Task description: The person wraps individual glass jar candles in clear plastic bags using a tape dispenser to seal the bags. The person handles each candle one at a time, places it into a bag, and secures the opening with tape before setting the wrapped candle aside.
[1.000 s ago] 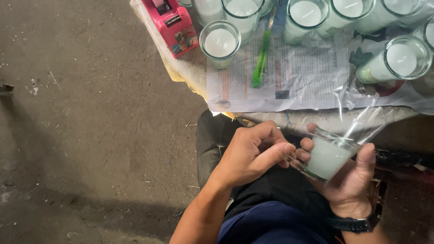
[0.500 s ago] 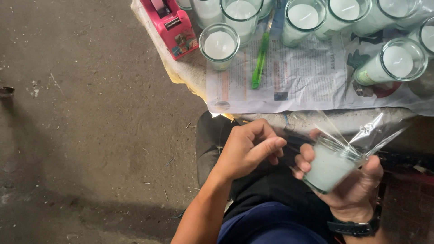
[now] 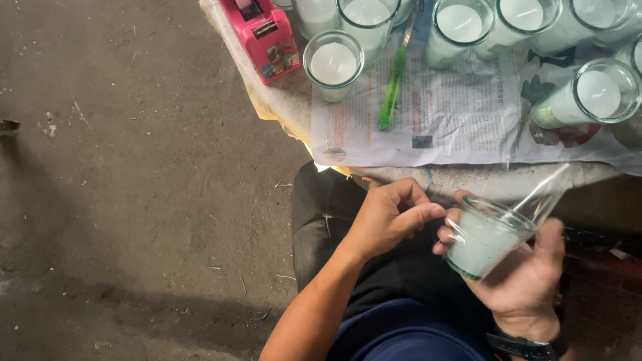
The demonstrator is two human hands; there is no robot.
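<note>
While the right hand point(image 3: 528, 274) cups a glass candle point(image 3: 485, 237) in clear plastic wrap point(image 3: 545, 190), its fingers point(image 3: 449, 234) curl round the glass wall below the table's near edge, over the lap. Tilted, the candle's long axis leans with the mouth up toward that edge. Just beside it, the left hand point(image 3: 388, 217) has fingers pressed together; what they pinch I cannot tell. Farther off, newspaper point(image 3: 461, 113) covers the table point(image 3: 281, 107), bearing more candles point(image 3: 333, 63), a green cutter point(image 3: 393, 87) and a pink tape dispenser point(image 3: 262, 37) by the left edge, above a bare concrete floor point(image 3: 134, 187).
</note>
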